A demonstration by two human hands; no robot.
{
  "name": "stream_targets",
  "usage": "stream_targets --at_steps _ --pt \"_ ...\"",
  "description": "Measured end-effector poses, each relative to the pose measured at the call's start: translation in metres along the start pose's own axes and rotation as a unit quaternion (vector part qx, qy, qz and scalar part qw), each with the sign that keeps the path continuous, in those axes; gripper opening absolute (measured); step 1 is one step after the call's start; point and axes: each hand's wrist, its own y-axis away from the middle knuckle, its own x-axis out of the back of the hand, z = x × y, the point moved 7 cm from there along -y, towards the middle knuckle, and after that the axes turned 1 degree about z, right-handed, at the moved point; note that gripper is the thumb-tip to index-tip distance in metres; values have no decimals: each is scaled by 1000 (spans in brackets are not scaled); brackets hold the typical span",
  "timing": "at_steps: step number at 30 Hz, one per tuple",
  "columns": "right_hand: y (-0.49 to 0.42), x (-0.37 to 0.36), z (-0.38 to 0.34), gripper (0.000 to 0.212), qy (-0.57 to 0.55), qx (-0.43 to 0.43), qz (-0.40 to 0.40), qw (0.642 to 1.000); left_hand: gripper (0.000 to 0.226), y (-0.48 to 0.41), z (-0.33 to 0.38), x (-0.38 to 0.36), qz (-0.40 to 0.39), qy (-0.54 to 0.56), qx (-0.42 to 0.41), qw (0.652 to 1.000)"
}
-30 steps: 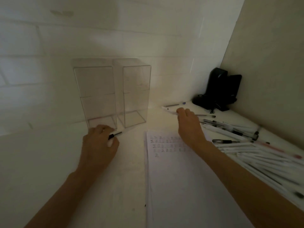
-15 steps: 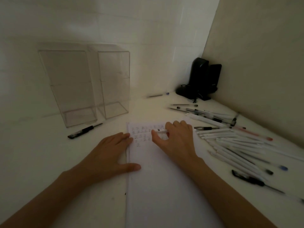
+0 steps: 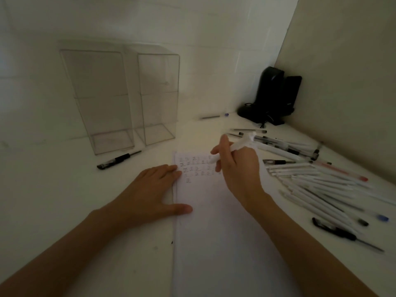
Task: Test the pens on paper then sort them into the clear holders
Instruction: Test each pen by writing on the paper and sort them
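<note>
My right hand (image 3: 237,168) grips a white pen (image 3: 240,145) in a writing hold, its tip down on the top of the white paper (image 3: 222,232), beside rows of small test marks (image 3: 194,167). My left hand (image 3: 150,194) lies flat with straight fingers, pressing on the paper's left edge. Two tall clear holders (image 3: 102,99) (image 3: 157,95) stand side by side at the back left. A black pen (image 3: 117,160) lies on the table in front of the left holder. A pile of several pens (image 3: 317,183), mostly white, is spread out to the right of the paper.
A black device with a cord (image 3: 273,97) sits in the back right corner. One pen with a blue cap (image 3: 214,116) lies near the back wall. Another black pen (image 3: 345,233) lies at the right, near the front. Walls close off the back and right.
My right hand has lifted the white pen into a writing hold and set its tip on the paper. My left hand let go of the black pen and moved onto the paper's edge.
</note>
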Motion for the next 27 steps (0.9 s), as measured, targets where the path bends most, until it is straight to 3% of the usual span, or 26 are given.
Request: stream_targets --at_steps 5,13,20,27 --pt "-3 -36 6 28 -76 -69 -80 992 115 0 1 -1 -14 -9 5 1000" --pt "3 -45 24 25 -121 -91 -72 986 101 0 0 -3 -3 15 -10 1000" --pt "3 -54 21 26 -59 -46 -115 991 100 1 2 -2 9 8 0 1000" --pt "1 -52 23 30 -59 -45 -103 992 96 0 1 -3 16 13 -2 1000"
